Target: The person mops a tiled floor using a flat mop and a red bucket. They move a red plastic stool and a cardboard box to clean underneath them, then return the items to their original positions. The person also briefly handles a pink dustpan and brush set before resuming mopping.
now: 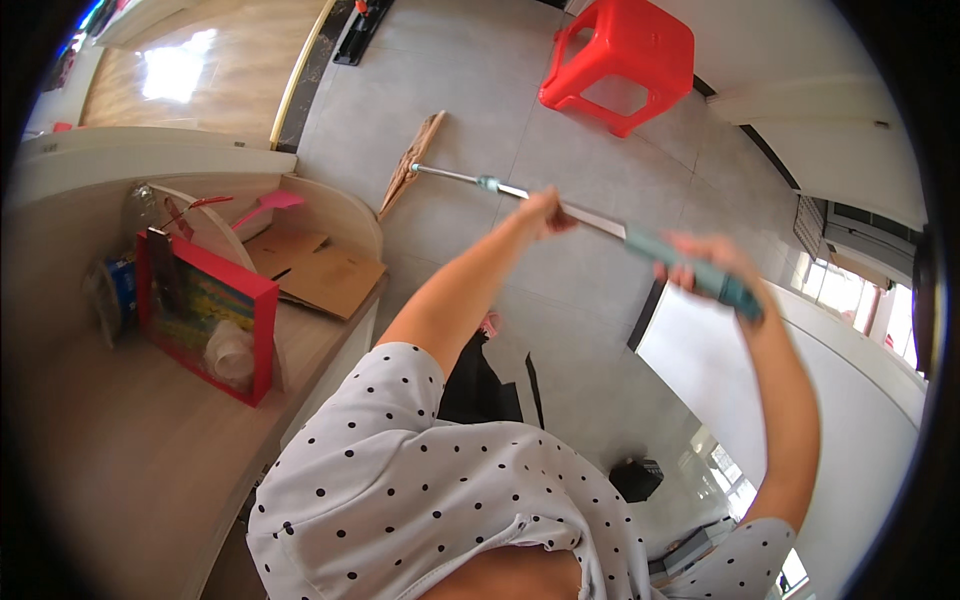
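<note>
A flat mop [460, 176] with a long pole stretches across in front of me, its brown mop head [410, 164] on the grey tiled floor near the curved cabinet end. My left hand [543, 214] is wrapped round the silver middle of the pole. Higher up, my right hand [705, 265] grips the thick grey-green handle [668, 255]; that hand is somewhat blurred by motion. The pole slopes from the handle at the right to the head at the left.
A red plastic stool [640, 60] stands on the floor ahead. On the wooden counter [190, 440] at the left lie cardboard pieces [320, 275], a red-framed box [262, 345] and a pink scoop-like thing [278, 202]. White cabinets [810, 380] line the right. A black object [637, 480] sits on the floor.
</note>
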`<action>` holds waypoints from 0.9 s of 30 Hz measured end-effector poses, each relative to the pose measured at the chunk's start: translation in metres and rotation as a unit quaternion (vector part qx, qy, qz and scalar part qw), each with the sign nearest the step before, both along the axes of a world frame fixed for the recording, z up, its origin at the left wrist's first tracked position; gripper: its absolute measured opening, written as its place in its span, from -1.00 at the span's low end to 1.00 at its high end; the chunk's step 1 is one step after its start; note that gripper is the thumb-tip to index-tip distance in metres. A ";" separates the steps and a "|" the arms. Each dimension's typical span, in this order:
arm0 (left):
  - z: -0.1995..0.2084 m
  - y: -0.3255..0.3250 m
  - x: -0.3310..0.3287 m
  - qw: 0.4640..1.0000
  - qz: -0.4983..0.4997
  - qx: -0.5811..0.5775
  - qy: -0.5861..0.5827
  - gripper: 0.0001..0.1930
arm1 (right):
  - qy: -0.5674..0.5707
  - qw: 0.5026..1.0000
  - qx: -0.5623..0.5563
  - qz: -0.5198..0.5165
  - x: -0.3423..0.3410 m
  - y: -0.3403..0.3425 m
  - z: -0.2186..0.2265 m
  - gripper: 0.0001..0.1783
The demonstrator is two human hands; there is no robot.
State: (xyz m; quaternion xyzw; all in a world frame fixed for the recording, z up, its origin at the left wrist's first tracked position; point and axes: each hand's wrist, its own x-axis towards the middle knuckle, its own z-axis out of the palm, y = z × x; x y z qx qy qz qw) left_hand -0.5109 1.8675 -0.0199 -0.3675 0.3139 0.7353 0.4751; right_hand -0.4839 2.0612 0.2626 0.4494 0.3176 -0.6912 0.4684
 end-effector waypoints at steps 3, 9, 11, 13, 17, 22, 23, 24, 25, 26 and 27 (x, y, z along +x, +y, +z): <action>-0.001 0.034 0.094 0.979 -0.175 -0.097 -0.039 -0.73 | -0.107 0.958 -0.040 -0.262 0.156 0.017 -0.019 -0.50; 0.056 0.029 0.270 0.896 -0.413 -0.124 -0.105 -0.58 | -0.015 0.962 0.086 -0.258 0.397 -0.076 0.019 -0.39; 0.079 0.027 0.281 0.877 -0.459 -0.121 -0.072 -0.53 | -0.059 0.954 0.125 -0.265 0.420 -0.102 0.033 -0.37; 0.091 0.025 0.288 0.866 -0.487 -0.106 -0.040 -0.51 | -0.050 0.952 0.132 -0.271 0.429 -0.111 0.043 -0.35; 0.067 0.008 0.301 0.882 -0.455 -0.113 0.056 -0.54 | 0.015 0.953 0.108 -0.283 0.432 -0.103 0.038 -0.32; 0.006 -0.027 0.232 0.877 -0.363 -0.283 0.135 -0.71 | 0.085 0.947 -0.004 -0.311 0.373 -0.112 -0.052 -0.31; 0.010 -0.032 0.215 0.885 -0.336 -0.288 0.145 -0.74 | 0.092 0.944 -0.032 -0.317 0.359 -0.118 -0.074 -0.35; 0.018 -0.035 0.203 0.885 -0.346 -0.291 0.112 -0.77 | 0.101 0.940 -0.062 -0.319 0.348 -0.123 -0.095 -0.38; 0.021 -0.037 0.195 0.885 -0.355 -0.292 0.080 -0.79 | 0.075 0.935 -0.091 -0.335 0.337 -0.130 -0.114 -0.39; 0.015 -0.040 0.190 0.880 -0.365 -0.297 0.064 -0.80 | 0.049 0.927 -0.120 -0.351 0.336 -0.137 -0.126 -0.41; 0.000 -0.046 0.197 0.874 -0.385 -0.294 0.048 -0.80 | 0.053 0.928 -0.110 -0.351 0.348 -0.145 -0.129 -0.44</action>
